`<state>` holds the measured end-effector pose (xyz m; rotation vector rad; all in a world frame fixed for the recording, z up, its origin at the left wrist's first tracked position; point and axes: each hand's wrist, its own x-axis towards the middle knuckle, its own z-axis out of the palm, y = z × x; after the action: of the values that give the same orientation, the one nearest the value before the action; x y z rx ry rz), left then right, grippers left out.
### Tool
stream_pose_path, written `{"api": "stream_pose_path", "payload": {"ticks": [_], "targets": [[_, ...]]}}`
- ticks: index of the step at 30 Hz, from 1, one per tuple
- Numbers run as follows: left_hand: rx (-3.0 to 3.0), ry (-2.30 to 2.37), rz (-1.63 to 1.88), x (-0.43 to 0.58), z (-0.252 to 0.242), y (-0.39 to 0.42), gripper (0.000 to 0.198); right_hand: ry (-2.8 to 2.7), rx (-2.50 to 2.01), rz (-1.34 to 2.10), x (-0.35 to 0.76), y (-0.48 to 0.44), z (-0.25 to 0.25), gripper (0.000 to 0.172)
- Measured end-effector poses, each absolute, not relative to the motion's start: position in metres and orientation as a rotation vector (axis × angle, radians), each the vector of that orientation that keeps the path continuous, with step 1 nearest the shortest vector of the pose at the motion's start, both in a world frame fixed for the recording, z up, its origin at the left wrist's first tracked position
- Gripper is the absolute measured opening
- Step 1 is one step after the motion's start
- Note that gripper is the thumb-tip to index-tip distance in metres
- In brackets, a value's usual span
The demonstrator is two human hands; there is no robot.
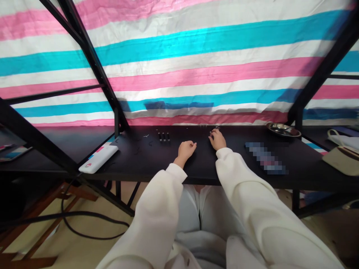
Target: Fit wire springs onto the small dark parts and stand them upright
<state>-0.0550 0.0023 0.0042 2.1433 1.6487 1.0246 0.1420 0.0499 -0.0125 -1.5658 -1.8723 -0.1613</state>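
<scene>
Black table point(146, 160) — left hand point(186, 148) fisted, striped tarp point(196, 56) behind

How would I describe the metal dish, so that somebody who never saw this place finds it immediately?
Start at the long black table before the striped sheet. Follow its back edge rightward, past the right hand, to the slanting post. The metal dish lies there, the only shiny round thing.

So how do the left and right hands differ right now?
The left hand is curled loosely, nearer the person; the right hand reaches farther back. The right hand touches a small dark thing, too small to identify; the left hand looks empty. Both rest on the black table, white-sleeved.
</scene>
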Motion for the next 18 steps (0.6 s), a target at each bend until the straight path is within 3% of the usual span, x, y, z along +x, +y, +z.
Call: {"api": "stream_pose_path", "payload": {"ticks": [18], "targets": [[2.145,1.598,1.054,-0.055,0.004,0.001,0.032,-1.899,-1.384,-0.131,0.135,0.041,-0.005,0.018]]}}
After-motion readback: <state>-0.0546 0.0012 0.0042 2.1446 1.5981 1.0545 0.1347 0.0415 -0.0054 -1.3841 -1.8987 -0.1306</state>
